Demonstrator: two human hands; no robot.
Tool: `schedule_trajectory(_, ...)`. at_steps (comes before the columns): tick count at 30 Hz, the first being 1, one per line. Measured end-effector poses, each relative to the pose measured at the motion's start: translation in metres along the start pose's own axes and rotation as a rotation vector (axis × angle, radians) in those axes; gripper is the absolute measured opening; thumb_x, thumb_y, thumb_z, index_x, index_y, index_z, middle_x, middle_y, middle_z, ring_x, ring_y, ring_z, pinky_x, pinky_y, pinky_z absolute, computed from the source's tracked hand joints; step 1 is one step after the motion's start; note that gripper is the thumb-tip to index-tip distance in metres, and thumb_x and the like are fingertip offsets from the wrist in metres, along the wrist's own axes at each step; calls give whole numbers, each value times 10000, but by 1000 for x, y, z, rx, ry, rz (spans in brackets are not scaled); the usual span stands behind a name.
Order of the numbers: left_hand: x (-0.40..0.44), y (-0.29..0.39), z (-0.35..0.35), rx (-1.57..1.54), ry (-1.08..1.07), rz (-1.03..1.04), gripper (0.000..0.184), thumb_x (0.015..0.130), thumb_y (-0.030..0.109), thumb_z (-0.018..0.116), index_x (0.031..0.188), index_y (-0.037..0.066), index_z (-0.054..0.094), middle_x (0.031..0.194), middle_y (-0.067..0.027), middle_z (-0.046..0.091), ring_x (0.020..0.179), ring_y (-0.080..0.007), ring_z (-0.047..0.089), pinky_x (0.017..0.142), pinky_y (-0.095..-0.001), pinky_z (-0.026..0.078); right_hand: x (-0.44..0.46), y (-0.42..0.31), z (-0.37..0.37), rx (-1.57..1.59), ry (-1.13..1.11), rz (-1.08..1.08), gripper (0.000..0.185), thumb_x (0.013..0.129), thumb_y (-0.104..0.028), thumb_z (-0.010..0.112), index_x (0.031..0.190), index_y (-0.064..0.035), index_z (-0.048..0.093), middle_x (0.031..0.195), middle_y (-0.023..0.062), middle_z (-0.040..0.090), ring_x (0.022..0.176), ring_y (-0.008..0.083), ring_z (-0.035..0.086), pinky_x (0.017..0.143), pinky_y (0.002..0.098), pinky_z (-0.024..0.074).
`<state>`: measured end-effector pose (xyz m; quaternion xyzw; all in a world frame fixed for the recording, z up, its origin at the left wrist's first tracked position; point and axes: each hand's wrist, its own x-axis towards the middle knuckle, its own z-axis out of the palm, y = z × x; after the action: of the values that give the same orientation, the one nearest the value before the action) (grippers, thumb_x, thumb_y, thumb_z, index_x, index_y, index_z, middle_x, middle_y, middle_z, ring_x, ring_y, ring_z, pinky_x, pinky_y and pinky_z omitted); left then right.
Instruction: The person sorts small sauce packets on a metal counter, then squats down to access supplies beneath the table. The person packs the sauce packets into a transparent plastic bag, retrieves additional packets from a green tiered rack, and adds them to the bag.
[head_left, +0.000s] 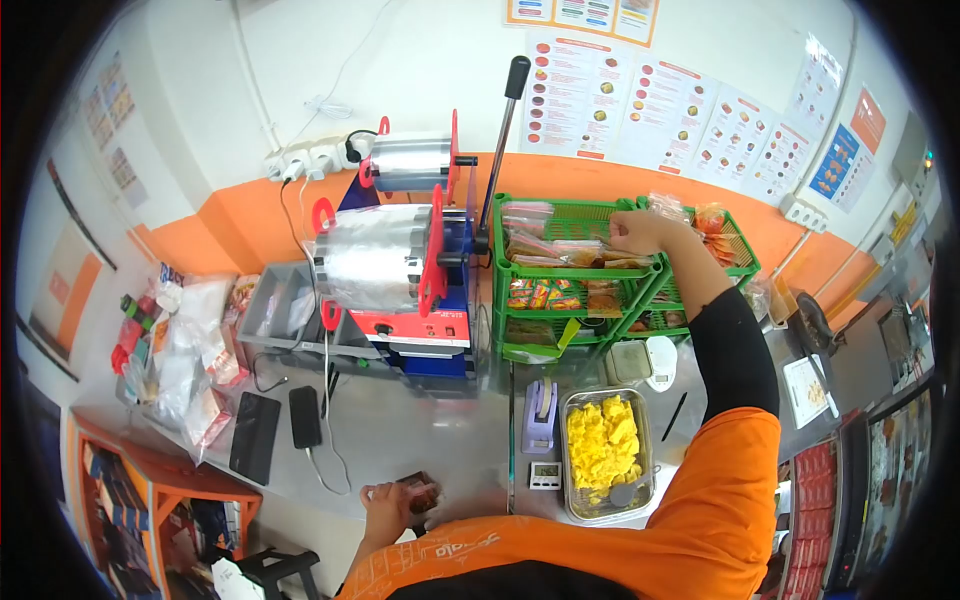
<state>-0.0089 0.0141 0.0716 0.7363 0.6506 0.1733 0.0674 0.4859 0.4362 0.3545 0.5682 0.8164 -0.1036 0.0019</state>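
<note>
My left hand (384,508) is low in the view, close to my body at the front of the steel counter. Its fingers close on a small clear packet with dark red-brown contents (424,492). My right hand (638,232) reaches far forward over the top tier of a green plastic rack (580,271). The fingers there are curled together; whatever they pinch, if anything, is hidden. Just below that hand lie several flat zip bags (540,246) with brownish contents. Colourful sachets (543,294) fill the tier underneath.
A cup sealing machine (425,330) with film rolls and a tall lever stands left of the rack. In front are a tray of yellow food (603,445), a purple tape dispenser (540,415), a small timer (545,476), a phone (305,417) and a dark tablet (255,437).
</note>
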Motion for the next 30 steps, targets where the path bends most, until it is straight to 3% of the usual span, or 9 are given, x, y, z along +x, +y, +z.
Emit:
schedule_trajectory(4,3,-2,4,-29,15,-18,74,890,166,653,959,139,652,924,-44,675,940,-252,637,939,-535,338,-25,-28,-2,-24,194,64,382,950,-416,640,1039,-45,611,886,116,671,828,247,637,754,384,505)
schedule_trajectory(6,7,2,2,-64,78,-26,66,900,188,652,944,140,662,944,-48,682,955,-254,640,951,-545,335,-48,-66,0,172,435,-126,320,959,-327,655,1023,-17,609,919,125,686,886,254,663,810,361,518)
schedule_trajectory(9,8,-5,10,-92,44,-60,81,908,219,660,937,144,667,964,-46,692,963,-259,648,954,-531,334,-103,-161,17,641,167,-475,205,925,-174,699,1043,-15,648,879,43,667,845,142,642,781,312,519)
schedule_trajectory(10,10,-3,9,-127,51,-57,78,905,215,662,934,142,665,958,-43,694,954,-260,651,949,-522,335,-109,-177,42,617,47,-686,234,885,-162,742,1054,-19,664,913,48,676,845,155,652,777,318,530)
schedule_trajectory(13,16,3,5,-194,36,-52,199,866,150,698,1053,135,632,912,-40,690,915,-245,652,947,-496,333,-119,-251,132,756,-475,-760,347,872,-301,781,1069,-51,643,935,81,679,877,200,671,769,343,541)
schedule_trajectory(15,19,6,8,-250,3,-90,256,854,133,709,1089,132,607,909,-49,688,910,-246,652,954,-481,333,-111,-279,230,482,-401,-798,449,806,-337,803,1072,-32,609,1033,138,664,961,303,657,831,409,541)
schedule_trajectory(19,18,10,18,-294,12,-109,315,840,124,720,1124,128,583,918,-74,682,905,-265,649,963,-457,339,-134,-328,340,269,-333,-658,553,771,-290,817,1197,-44,566,1140,164,631,1023,375,648,866,449,538)
schedule_trajectory(23,13,11,24,-363,21,-159,296,828,98,722,1092,95,587,948,-108,669,931,-325,628,900,-455,424,-146,-334,359,298,-388,-359,582,768,-183,792,1249,-32,499,1120,211,632,1036,383,646,873,455,532)
schedule_trajectory(30,7,11,28,-525,103,-157,247,814,53,718,1029,50,597,966,-151,653,988,-378,590,867,-454,482,-157,-330,379,799,-243,-268,527,802,-39,685,1261,-10,428,1051,246,662,934,384,678,813,434,547)
